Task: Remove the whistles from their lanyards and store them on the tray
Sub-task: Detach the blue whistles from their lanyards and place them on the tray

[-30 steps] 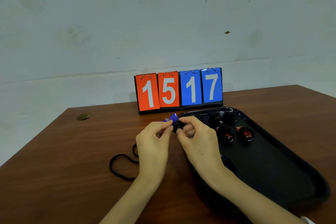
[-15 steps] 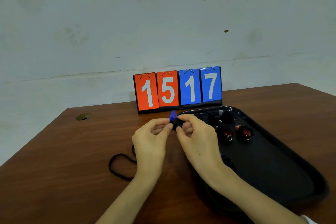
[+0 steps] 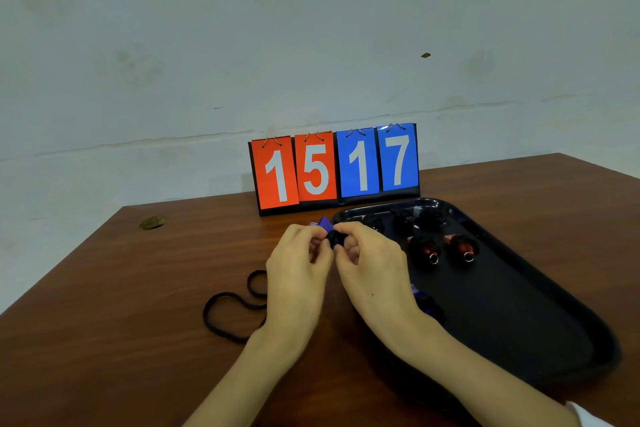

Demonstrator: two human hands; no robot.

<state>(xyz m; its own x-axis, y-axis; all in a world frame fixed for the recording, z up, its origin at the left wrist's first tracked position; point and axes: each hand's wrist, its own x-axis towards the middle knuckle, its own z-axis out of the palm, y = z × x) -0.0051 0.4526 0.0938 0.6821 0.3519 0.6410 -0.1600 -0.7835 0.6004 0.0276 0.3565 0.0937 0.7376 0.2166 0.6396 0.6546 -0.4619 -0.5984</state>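
Observation:
A blue and black whistle (image 3: 329, 230) is held above the table just left of the black tray (image 3: 540, 315). My left hand (image 3: 298, 274) and my right hand (image 3: 370, 270) both pinch it between thumb and fingertips. Its black lanyard (image 3: 235, 308) trails from under my left hand and loops on the wood. On the tray lie two red whistles (image 3: 427, 248) (image 3: 462, 246) with metal rings. Another blue whistle (image 3: 426, 302) shows on the tray beside my right wrist, partly hidden.
A flip scoreboard (image 3: 336, 168) reading 15 and 17 stands at the back of the brown table (image 3: 121, 340), right behind the tray. Several black items (image 3: 419, 217) sit at the tray's far end. A small dark mark (image 3: 152, 222) lies at the far left.
Both hands stay together on the blue whistle with small finger shifts. The lanyard loop on the table has hardly moved.

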